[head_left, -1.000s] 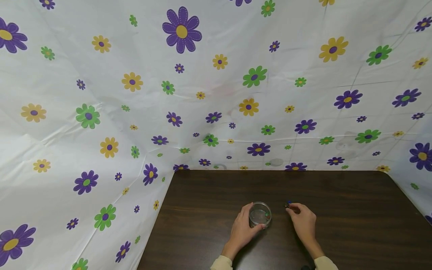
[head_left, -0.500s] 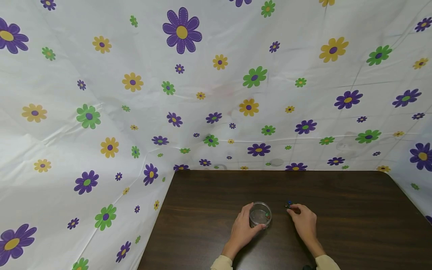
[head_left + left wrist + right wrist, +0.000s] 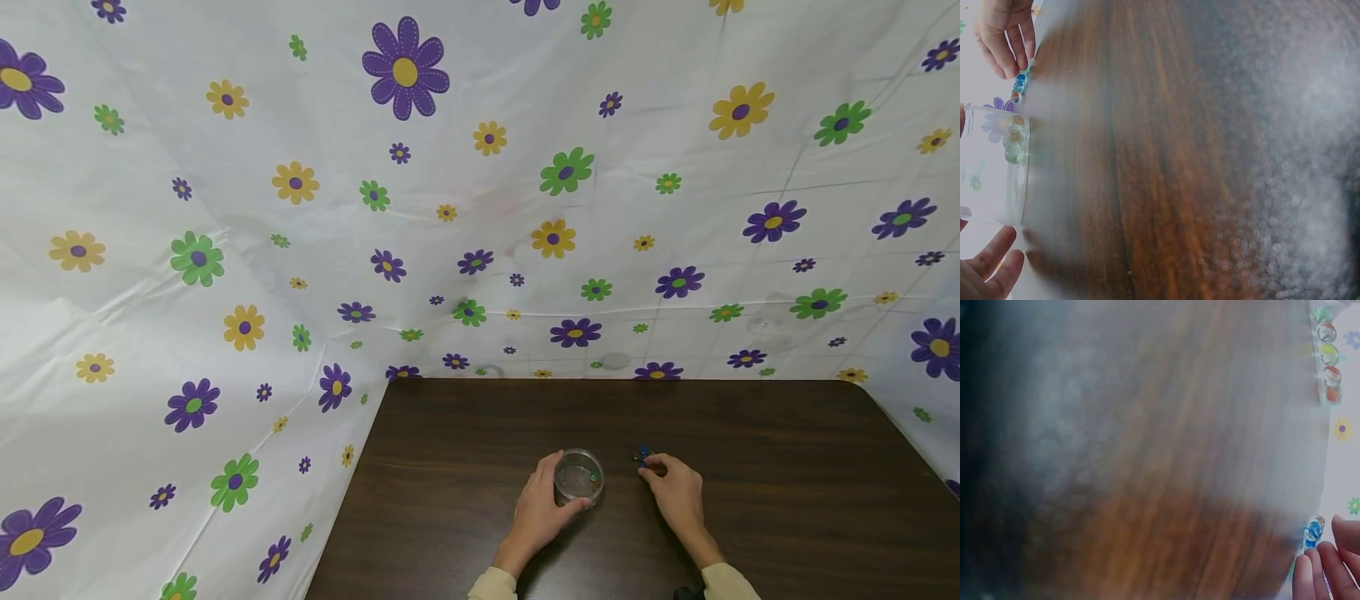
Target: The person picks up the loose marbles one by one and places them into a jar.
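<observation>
In the head view my left hand holds a clear round container upright on the table, thumb on the near side and fingers round the left. Several marbles lie inside it, green, yellow and reddish ones showing through the wall in the wrist views. To the right, my right hand is low at the table with its fingertips by a small cluster of marbles, blue and clear. Thumb and fingers stand a little apart in the right wrist view. The fingertips seem to touch the nearest marble; no marble shows clearly pinched.
A dark wood-grain table lies under both hands. Behind and left of it hangs a white sheet printed with purple, yellow and green flowers.
My right hand has drawn back very slightly, and more of the blue marble cluster shows beyond its fingertips. My left hand and the container have stayed in place.
</observation>
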The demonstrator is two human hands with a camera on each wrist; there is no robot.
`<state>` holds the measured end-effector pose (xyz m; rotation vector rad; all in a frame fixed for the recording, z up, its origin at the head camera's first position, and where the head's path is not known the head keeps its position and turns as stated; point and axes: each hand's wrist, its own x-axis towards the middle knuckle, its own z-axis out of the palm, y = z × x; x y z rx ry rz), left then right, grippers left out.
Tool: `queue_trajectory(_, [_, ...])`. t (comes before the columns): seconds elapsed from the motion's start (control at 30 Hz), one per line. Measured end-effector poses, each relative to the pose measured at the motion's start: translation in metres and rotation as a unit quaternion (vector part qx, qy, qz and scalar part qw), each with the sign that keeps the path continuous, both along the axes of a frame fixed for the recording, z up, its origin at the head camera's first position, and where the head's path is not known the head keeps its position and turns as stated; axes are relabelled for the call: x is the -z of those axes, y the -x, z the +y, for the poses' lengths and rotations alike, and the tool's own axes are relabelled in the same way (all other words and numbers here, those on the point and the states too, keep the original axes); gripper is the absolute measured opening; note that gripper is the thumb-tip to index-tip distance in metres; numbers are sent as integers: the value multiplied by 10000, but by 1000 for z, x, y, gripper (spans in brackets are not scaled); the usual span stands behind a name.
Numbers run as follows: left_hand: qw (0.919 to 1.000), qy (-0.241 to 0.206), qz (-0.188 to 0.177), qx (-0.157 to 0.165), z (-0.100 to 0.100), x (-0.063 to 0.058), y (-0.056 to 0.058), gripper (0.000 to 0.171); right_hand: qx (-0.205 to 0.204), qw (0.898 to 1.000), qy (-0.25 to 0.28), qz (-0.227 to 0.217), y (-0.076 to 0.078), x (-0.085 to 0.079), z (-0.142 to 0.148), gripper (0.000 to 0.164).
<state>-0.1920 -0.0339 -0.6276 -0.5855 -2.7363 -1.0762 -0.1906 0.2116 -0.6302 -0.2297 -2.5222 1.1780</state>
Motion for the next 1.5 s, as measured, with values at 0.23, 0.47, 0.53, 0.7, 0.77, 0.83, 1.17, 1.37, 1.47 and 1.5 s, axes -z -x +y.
queue_trajectory(0.23, [10000, 0, -59, 5, 0, 0, -1, 82, -105, 9999, -62, 96, 1, 3, 1, 17])
queue_trajectory(0.47, [10000, -26, -37, -19, 0, 0, 0, 82, -104, 9999, -103, 81, 3, 5, 2, 16])
queue_trajectory(0.53, [10000, -36, -44, -10, 0, 0, 0, 82, -111, 9999, -117, 57, 3, 5, 2, 16])
queue_trajectory(0.7, [10000, -45, -75, 3, 0, 0, 0, 82, -121, 9998, -153, 77, 5, 4, 1, 16])
queue_trajectory(0.77, [10000, -45, -66, 4, 0, 0, 1, 81, -110, 9997, -169, 109, 5, 3, 0, 15])
queue_trajectory(0.83, [10000, -44, -52, 7, 0, 0, 0, 81, -103, 9997, -197, 135, 6, 3, -1, 14])
queue_trajectory(1.17, [10000, -45, 27, -8, 0, -1, 0, 81, -203, 9989, -324, 270, 4, 2, -1, 12])
queue_trajectory(1.37, [10000, -41, 53, -8, 0, 0, 0, 81, -271, 9974, -535, 401, 5, 3, -1, 12])
queue_trajectory(1.47, [10000, -29, 55, -7, 0, 0, 0, 81, -313, 9960, -627, 562, 4, 5, -1, 13])
queue_trajectory(1.5, [10000, -29, 46, -5, 0, 0, 0, 81, -329, 9957, -647, 581, 4, 5, -1, 13])
